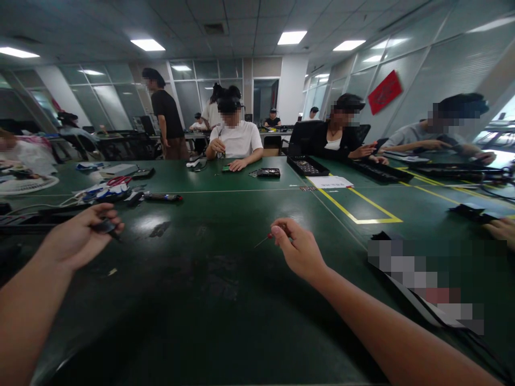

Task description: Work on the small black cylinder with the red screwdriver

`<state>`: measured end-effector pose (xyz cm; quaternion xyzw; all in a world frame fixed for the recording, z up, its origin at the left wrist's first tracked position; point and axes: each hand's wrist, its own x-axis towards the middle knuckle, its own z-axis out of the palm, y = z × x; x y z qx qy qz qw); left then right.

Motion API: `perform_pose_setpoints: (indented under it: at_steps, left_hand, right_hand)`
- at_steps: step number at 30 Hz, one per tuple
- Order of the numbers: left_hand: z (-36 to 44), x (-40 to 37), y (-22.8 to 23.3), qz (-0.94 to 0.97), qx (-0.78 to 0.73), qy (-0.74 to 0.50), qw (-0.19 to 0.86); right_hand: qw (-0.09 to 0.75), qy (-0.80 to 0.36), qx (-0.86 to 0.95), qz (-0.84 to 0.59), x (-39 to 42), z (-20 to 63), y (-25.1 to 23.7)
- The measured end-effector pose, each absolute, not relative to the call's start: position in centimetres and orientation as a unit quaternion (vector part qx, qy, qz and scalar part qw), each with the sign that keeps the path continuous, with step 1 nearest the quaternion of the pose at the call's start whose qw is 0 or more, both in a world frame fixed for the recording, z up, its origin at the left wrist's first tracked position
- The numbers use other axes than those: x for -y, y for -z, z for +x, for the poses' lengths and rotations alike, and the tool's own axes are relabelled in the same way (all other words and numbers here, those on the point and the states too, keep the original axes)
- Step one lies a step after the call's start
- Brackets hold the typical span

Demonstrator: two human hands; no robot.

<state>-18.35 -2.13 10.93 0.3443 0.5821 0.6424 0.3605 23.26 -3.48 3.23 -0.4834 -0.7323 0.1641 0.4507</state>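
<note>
My right hand [300, 246] is closed round a small screwdriver [263, 240] with a reddish handle. Its thin metal shaft points down and to the left, above the green table [181, 300]. On the left, my left hand [82, 238] curls its fingers about a small dark tool [105, 225]. A dark tip sticks out below the fingers, but blur and the fingers hide what kind of tool it is. A black and red pen-like tool [163, 198] lies beyond my left hand.
Cables and red-handled tools [120, 181] clutter the left side. Across the table a person [235, 136] handles a green circuit board [228, 167]. Black trays [308, 165] stand at the back right, near yellow tape [358, 221]. A pixelated sheet [426, 284] lies at right.
</note>
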Motion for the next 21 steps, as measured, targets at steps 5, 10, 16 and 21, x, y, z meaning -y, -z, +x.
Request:
perform_pose_setpoints:
  at_steps: [5,10,16,21]
  left_hand:
    - [-9.6,0.3,-9.1,0.381,-0.456,-0.609,0.525]
    - [-1.0,0.0,-6.0,0.416,-0.382,-0.533,0.63]
    - [4.3,0.8,-3.0,0.522,-0.291,-0.514,0.616]
    - [4.2,0.7,-1.2,0.648,-0.34,-0.455,0.507]
  right_hand:
    - [0.449,-0.173,0.725,-0.492,3.4,23.3,-3.1]
    - [0.448,-0.164,0.725,-0.497,3.2,23.3,-2.9]
    - [0.431,-0.155,0.735,-0.499,3.4,23.0,-3.2]
    - [0.418,-0.144,0.739,-0.509,4.1,22.7,-3.9]
